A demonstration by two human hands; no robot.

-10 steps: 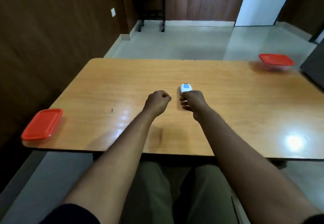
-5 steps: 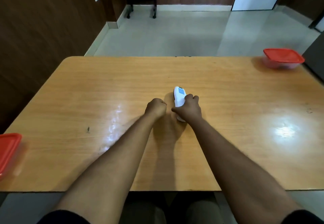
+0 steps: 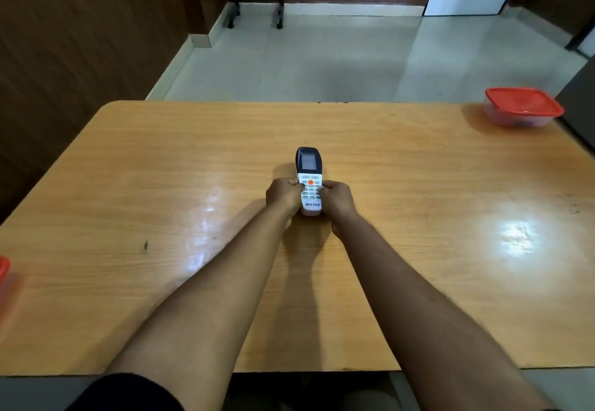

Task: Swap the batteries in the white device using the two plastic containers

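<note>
A white remote control (image 3: pixel 309 182) with a dark screen end and an orange button is at the middle of the wooden table (image 3: pixel 418 185), buttons facing up. My left hand (image 3: pixel 283 195) grips its left side and my right hand (image 3: pixel 338 200) grips its right side, thumbs on the keypad. One clear plastic container with a red lid (image 3: pixel 523 106) stands at the table's far right corner. The second red-lidded container (image 3: pixel 4 269) shows only as a sliver at the left edge of the view.
A dark wood-panelled wall runs along the left. Beyond the table's far edge lies pale tiled floor, with the legs of a dark stand (image 3: pixel 254 18) at the back. A dark object (image 3: pixel 579 105) borders the table's right side.
My left hand, which was a fist beside the remote, has closed on its left side. The remote now lies face up between both hands. The view has tilted downward and closer.
</note>
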